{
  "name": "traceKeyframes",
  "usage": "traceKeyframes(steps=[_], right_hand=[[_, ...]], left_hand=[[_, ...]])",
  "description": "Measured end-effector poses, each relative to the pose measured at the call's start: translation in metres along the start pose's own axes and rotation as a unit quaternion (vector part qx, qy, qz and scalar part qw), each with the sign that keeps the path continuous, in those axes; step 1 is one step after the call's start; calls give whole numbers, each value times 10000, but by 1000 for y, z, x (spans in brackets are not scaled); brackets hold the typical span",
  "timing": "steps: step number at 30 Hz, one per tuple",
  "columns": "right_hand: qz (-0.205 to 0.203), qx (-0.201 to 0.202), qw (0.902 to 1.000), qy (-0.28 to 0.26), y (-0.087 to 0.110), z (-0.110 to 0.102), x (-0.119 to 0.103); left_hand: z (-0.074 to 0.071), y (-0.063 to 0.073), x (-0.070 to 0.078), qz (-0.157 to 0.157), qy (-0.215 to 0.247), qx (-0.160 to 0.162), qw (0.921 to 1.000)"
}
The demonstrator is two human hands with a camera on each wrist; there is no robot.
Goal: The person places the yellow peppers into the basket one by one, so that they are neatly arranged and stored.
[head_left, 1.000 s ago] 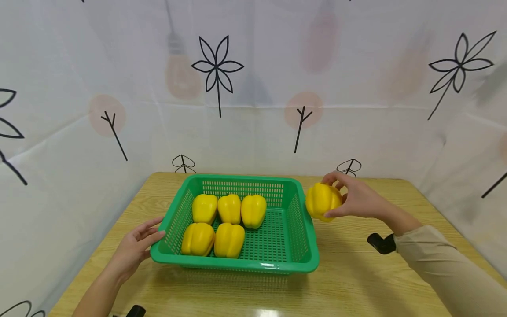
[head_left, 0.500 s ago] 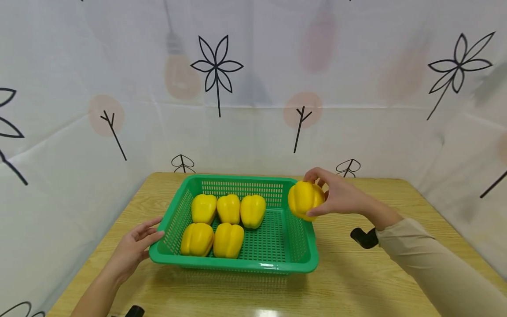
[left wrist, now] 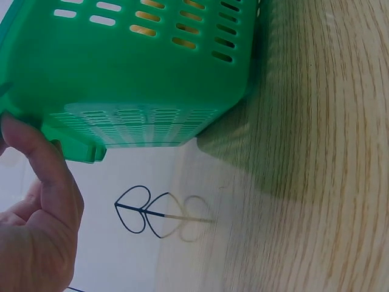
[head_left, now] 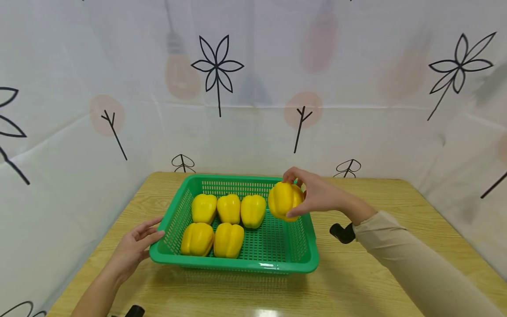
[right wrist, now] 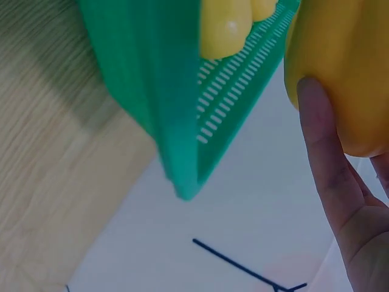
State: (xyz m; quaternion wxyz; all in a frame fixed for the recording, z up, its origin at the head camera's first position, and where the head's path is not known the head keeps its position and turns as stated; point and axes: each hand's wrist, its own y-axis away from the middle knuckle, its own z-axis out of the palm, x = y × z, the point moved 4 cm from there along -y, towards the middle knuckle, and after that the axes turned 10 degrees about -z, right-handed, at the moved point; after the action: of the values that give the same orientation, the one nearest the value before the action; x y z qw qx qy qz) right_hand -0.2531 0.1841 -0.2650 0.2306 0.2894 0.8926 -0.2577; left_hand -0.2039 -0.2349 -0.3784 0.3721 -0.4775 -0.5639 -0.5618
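A yellow bell pepper (head_left: 283,200) hangs above the right part of the green plastic basket (head_left: 253,264), held between the thumb and fingers of my right hand (head_left: 322,193). In the right wrist view, a finger lies along the side of this bell pepper (right wrist: 346,67), beyond the basket's rim (right wrist: 173,121). My left hand (head_left: 132,246) grips the basket's left rim, its thumb over the edge. The left wrist view shows its fingers bent at the rim, beside the slotted basket wall (left wrist: 140,73). Several more yellow bell peppers (head_left: 228,240) lie in the basket in two rows.
The basket stands on a wood-grain table (head_left: 356,273). A pale cloth (head_left: 253,141) printed with plant drawings rises behind the table and along both sides. Dark devices (head_left: 342,233) sit at the wrists.
My right hand has carried the bell pepper leftward, from outside the basket's right rim to above its inside. The left hand and the basket stay in place.
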Motion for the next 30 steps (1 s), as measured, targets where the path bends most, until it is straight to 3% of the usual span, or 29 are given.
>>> traceKeyframes(steps=[16,23,30], right_hand=[[-156,-453,9988,-93,-38,31,1],[-20,-1017,9948,-99,-48,49,9],[332,-1785,9831,-232,-55,73,16]], left_hand=[[-1,-2,-2,-14,-43,3,10000],[0,-2,-1,11,-28,11,10000],[0,-2,-1,31,-46,17,10000]])
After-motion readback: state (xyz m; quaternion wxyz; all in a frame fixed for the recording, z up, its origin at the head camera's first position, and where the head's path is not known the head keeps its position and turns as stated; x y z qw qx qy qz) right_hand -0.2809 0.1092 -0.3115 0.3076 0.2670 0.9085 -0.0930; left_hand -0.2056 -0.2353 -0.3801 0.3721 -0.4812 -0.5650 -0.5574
